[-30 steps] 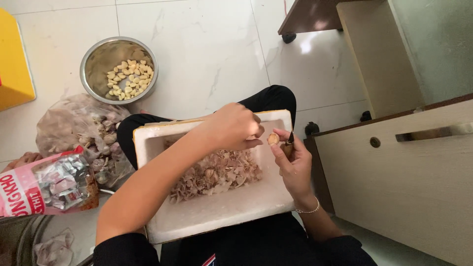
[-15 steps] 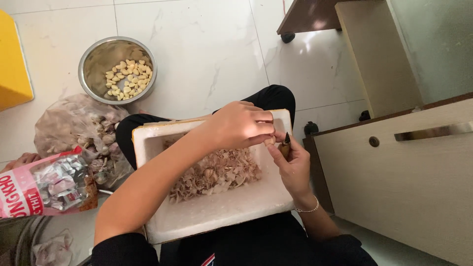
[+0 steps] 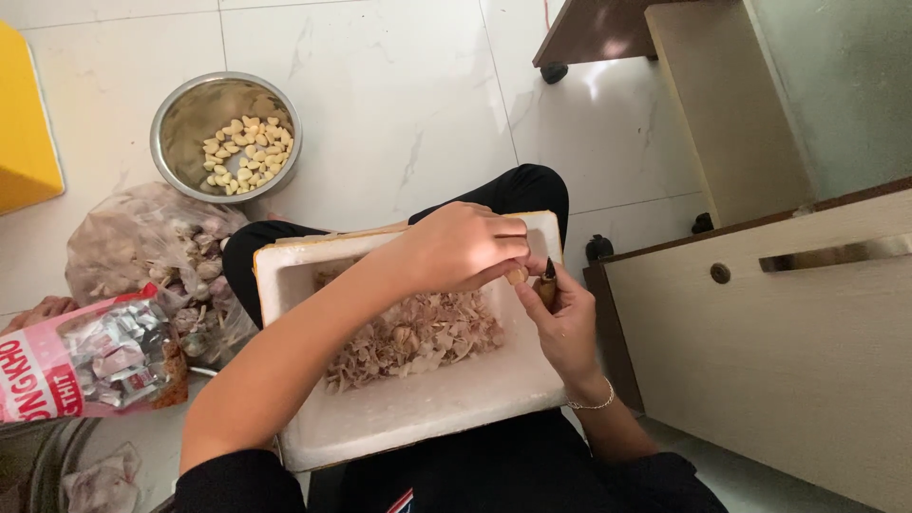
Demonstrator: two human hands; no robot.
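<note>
Sitting over a white foam tray [image 3: 418,418] that rests across the lap in the lower middle of the frame, the person works with both hands at the tray's upper right corner. The left hand [image 3: 465,249] reaches in from the lower left, its fingers curled and pinched shut on a small pale garlic clove [image 3: 516,275]. The right hand [image 3: 565,318] comes up from the lower right, closed around the brown handle of a small knife [image 3: 548,281] whose tip stands just beside the clove; a thin bracelet [image 3: 594,403] circles that wrist. The clove sits between the two hands, above the tray's right edge. Inside the tray lies a loose heap of papery garlic skins [image 3: 418,337], piled toward the middle. On the pale tiled floor [image 3: 399,104] in the upper left of the frame stands a round metal bowl [image 3: 180,109] holding peeled cloves [image 3: 242,152], well apart from the hands. Left of the tray, a clear plastic bag of unpeeled garlic [image 3: 142,247] slumps on the floor, and below it lies a pink-and-silver packet [image 3: 85,361]. A yellow object [image 3: 24,142] shows at the far left edge. A beige cabinet with a round knob [image 3: 722,274] fills the right side.
</note>
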